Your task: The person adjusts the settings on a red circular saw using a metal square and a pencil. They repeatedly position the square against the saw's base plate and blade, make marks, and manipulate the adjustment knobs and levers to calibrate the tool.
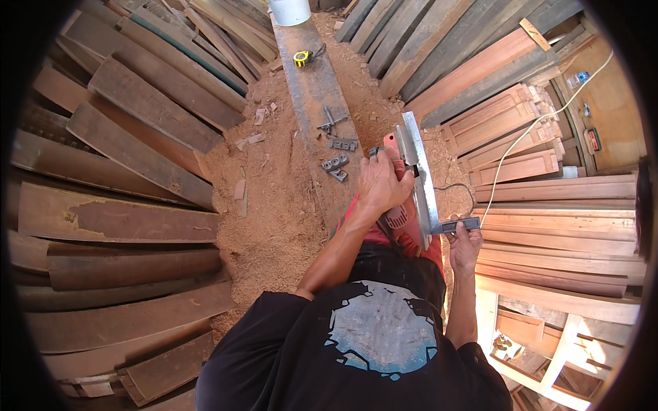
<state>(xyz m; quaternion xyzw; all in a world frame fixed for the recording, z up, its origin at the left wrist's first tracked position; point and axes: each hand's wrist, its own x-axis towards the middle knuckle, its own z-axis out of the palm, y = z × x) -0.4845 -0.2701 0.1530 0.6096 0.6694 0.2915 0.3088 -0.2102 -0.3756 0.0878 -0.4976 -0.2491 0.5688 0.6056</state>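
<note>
A red electric hand planer [404, 225] rests tipped on its side over my lap, with its metal sole turned to the right. My left hand [384, 181] is closed around the planer's upper body. In my right hand [466, 245] is a try square [458, 225], pinched by its dark stock. The square's long steel blade runs along the planer's sole; whether it touches all the way cannot be made out. Left of the planer, on a plank bench [308, 89], lie a T-handled wrench [332, 118] and several small grey metal parts [334, 163].
A yellow tape measure [301, 59] and a white bucket [291, 11] stand farther up the bench. Wood shavings [264, 226] cover the floor. Dark boards [130, 212] are stacked at left, reddish planed boards [555, 229] at right. A pale cord [524, 130] crosses the right side.
</note>
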